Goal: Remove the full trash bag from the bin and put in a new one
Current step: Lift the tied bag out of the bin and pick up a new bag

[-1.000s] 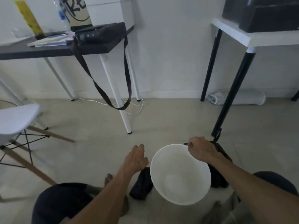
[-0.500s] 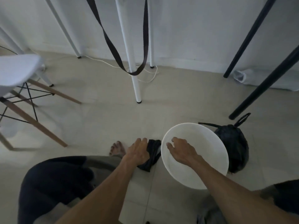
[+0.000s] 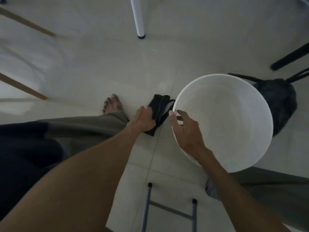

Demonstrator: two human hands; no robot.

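Note:
A white round bin [image 3: 234,124] stands on the tiled floor with no bag inside it. A folded black trash bag [image 3: 159,108] lies on the floor just left of the bin. My left hand [image 3: 144,118] is closed on that folded bag. My right hand [image 3: 185,129] rests on the bin's near-left rim, fingers spread over the edge. A full black trash bag [image 3: 279,101] with tied handles sits on the floor behind the bin, at its right.
A white table leg [image 3: 138,17] stands ahead. A black table leg [image 3: 289,56] slants at the upper right. Wooden chair legs [image 3: 23,86] are at the left. My bare foot [image 3: 112,103] is beside the folded bag. A grey metal frame [image 3: 168,208] is below.
The view has tilted further down. My left hand has closed on the folded bag. My right hand left the full bag, crossed the bin and now sits on its near-left rim.

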